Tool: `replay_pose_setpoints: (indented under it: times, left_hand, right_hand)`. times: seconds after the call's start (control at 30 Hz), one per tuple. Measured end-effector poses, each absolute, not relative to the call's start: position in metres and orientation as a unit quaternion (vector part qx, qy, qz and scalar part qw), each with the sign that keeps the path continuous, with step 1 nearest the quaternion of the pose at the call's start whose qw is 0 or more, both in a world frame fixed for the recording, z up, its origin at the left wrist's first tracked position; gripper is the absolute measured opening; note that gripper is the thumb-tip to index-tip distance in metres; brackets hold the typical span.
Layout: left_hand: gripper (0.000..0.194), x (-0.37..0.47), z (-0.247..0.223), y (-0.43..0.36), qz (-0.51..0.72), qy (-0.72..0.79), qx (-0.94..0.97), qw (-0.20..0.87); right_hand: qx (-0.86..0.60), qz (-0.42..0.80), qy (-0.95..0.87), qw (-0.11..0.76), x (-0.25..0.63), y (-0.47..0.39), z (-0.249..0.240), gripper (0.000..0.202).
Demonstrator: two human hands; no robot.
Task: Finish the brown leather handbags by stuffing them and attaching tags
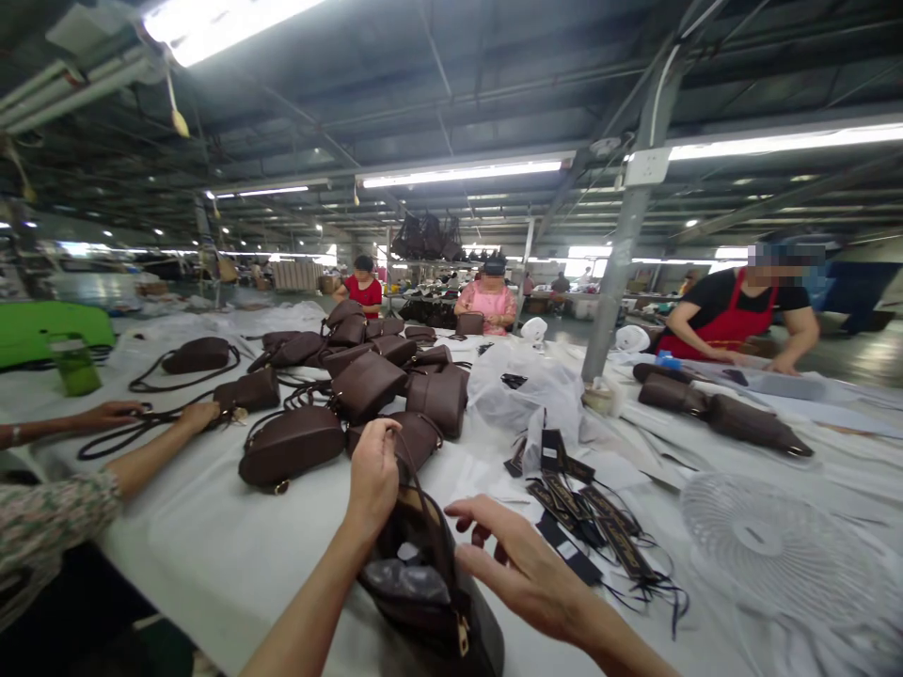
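Observation:
An unzipped dark brown handbag (pixel 483 625) stands at the table's front edge, with clear plastic stuffing (pixel 409 578) inside its tan-lined opening. My left hand (pixel 375 470) is closed in a pinch on the bag's thin strap, above the opening. Just right of the bag, my right hand (pixel 518 564) is open, its fingers spread and curved toward the bag, with nothing between them. Black hang tags (pixel 613 527) with gold lettering and cords lie in a loose heap beyond my right hand. A pile of brown bags (pixel 367 384) lies behind my left hand.
At left, a co-worker's hand (pixel 199 416) touches another brown bag (pixel 246 390). A white fan (pixel 768 541) lies at right. A clear plastic bag (pixel 526 385) and a metal post (pixel 621 273) stand behind the tags. Several people work around the white table (pixel 212 564).

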State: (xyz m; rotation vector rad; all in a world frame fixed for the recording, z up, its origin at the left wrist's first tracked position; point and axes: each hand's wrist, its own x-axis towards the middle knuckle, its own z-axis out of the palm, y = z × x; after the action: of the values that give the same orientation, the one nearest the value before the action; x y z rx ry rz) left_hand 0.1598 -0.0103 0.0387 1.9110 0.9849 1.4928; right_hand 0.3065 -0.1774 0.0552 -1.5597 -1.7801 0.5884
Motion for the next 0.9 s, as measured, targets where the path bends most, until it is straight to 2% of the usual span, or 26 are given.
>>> replay_pose_setpoints:
  times: [0.1,0.17,0.33,0.4,0.5,0.57,0.67,0.77,0.83,0.9]
  left_hand:
    - [0.026,0.165,0.040,-0.013,0.568,0.359,0.691,0.265]
    - [0.025,0.169,0.040,-0.015,0.590,0.360,0.674,0.261]
    - [0.022,0.173,0.040,-0.021,0.595,0.346,0.687,0.232]
    - [0.020,0.167,0.043,-0.029,0.580,0.332,0.723,0.176]
    - [0.028,0.153,0.045,-0.056,0.561,0.294,0.773,0.032]
    - [0.023,0.149,0.040,-0.082,0.518,0.219,0.827,-0.013]
    - [0.017,0.151,0.023,-0.115,0.447,0.129,0.885,0.015]
    - [0.016,0.158,0.002,-0.129,0.512,0.142,0.846,0.030]
    - [0.014,0.161,-0.007,-0.130,0.547,0.168,0.820,0.029]
    - [0.015,0.161,-0.011,-0.129,0.539,0.187,0.821,0.026]
  right_hand:
    - [-0.612,0.183,-0.697,0.327,0.296,-0.185,0.050,0.048]
    - [-0.642,0.114,-0.674,0.346,0.286,-0.187,0.043,0.052]
    - [-0.642,0.003,-0.661,0.388,0.279,-0.182,0.014,0.013]
    - [-0.647,-0.028,-0.640,0.414,0.285,-0.177,0.005,0.016]
    - [-0.653,-0.050,-0.598,0.463,0.294,-0.173,0.000,0.017]
    - [-0.640,0.013,-0.591,0.490,0.296,-0.175,0.004,0.017]
    - [-0.584,0.218,-0.584,0.519,0.297,-0.183,0.013,0.025]
    - [-0.503,0.394,-0.561,0.526,0.303,-0.194,0.020,0.030]
    - [-0.483,0.416,-0.564,0.525,0.309,-0.199,0.022,0.026]
    - [-0.493,0.380,-0.576,0.529,0.313,-0.200,0.021,0.019]
